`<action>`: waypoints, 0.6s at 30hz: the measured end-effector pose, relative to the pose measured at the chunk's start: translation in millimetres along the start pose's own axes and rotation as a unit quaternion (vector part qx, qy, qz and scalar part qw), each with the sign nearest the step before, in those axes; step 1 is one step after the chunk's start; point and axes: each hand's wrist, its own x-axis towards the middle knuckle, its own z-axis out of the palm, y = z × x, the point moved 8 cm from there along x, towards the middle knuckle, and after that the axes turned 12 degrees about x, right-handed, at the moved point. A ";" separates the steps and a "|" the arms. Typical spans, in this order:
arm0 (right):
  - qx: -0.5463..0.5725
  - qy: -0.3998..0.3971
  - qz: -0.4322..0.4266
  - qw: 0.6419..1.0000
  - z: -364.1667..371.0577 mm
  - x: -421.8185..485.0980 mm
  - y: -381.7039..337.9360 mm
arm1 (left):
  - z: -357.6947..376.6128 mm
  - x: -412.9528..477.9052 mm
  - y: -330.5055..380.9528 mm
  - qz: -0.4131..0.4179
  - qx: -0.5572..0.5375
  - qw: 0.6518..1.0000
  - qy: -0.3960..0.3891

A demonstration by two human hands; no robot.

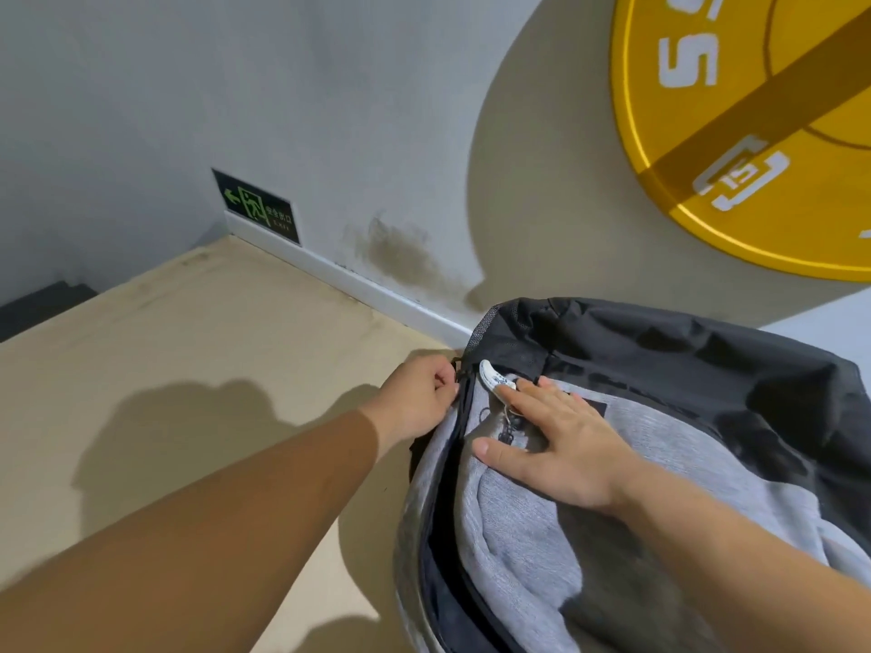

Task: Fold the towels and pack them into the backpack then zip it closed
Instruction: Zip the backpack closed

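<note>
Grey and black fabric backpack (pixel 518 534) seems soft, light; right hand (pixel 561 445) presses flat on it, left hand (pixel 419 402) just beside pinches the dark zipper (pixel 459 431), the proper hold.

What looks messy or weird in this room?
A brownish smudge dirties the grey wall just above the white skirting board, right of the green exit sign; maybe damp. The grey-and-black fabric backpack is just unzipped: the left hand pinches its zip pull, the right hand presses flat on it.
</note>
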 end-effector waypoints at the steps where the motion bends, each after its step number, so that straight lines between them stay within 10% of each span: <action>1: -0.003 -0.006 0.005 1.000 -0.8 -0.5 -1.9 | -1.9 1.5 -0.9 -0.002 0.014 1.000 0.010; 18: -0.070 -0.041 0.088 0.993 -11.1 16.7 -6.4 | -8.7 0.3 24.2 0.121 0.098 0.987 0.034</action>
